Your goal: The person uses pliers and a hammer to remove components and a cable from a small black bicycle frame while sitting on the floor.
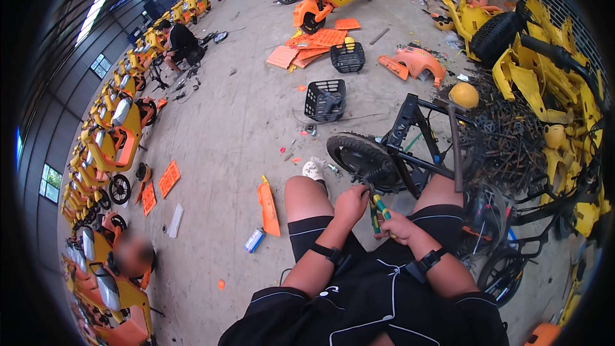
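Note:
I sit with bare knees apart in front of a black bicycle frame [410,129] with a black tyred wheel [359,157] lying on the concrete floor. My right hand [396,225] grips a pair of green-and-yellow handled pliers [378,210], jaws pointing up toward the wheel hub. My left hand [350,204] is closed just left of the pliers, touching or pinching something small at the jaws; what it pinches is hidden. Both wrists wear black straps.
Two black baskets [325,99] stand ahead, with orange panels [318,41] beyond. An orange fender piece [268,208] and a small can [254,240] lie left of my knee. Yellow plastic shells and tangled metal scrap [512,134] pile at right. Rows of yellow-orange bikes [112,134] line the left; a person crouches far off.

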Available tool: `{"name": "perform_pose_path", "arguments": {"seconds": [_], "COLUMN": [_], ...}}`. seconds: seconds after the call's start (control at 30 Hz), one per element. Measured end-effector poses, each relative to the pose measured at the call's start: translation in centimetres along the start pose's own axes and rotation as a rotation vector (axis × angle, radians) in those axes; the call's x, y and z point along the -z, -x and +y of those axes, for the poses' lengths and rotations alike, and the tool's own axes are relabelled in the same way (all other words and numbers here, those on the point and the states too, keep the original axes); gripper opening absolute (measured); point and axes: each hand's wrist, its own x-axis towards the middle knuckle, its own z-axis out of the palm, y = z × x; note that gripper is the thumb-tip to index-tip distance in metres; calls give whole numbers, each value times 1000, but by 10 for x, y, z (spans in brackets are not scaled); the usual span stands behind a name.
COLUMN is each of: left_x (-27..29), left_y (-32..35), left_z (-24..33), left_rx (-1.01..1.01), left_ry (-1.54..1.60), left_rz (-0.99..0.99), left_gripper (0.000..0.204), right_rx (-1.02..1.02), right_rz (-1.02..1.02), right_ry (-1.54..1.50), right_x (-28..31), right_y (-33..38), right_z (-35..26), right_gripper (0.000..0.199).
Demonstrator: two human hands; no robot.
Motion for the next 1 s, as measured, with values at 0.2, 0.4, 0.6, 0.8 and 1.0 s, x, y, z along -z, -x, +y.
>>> {"name": "perform_pose_path", "arguments": {"seconds": [0.2, 0.4, 0.6, 0.8, 1.0], "left_x": [-2, -4, -2, -6, -14], "left_y": [-1, 0, -4, -1, -9], "left_z": [-1, -5, -5, -10, -13], "left_rx": [45, 56, 83, 155, 202], "left_ry": [6, 18, -16, -53, -27], "left_rz": [-2, -17, -56, -88, -174], "left_gripper": [19, 19, 19, 21, 22], "right_rx": [-10, 2, -16, 3, -116], "right_rz": [5, 10, 19, 110, 138], "right_ry": [-16, -67, 12, 206, 149], "right_x": [-3, -7, 0, -3, 1], "right_y": [0, 1, -7, -10, -6], "right_z": [-1, -1, 4, -1, -6], "right_gripper": [64, 54, 51, 42, 52]}}
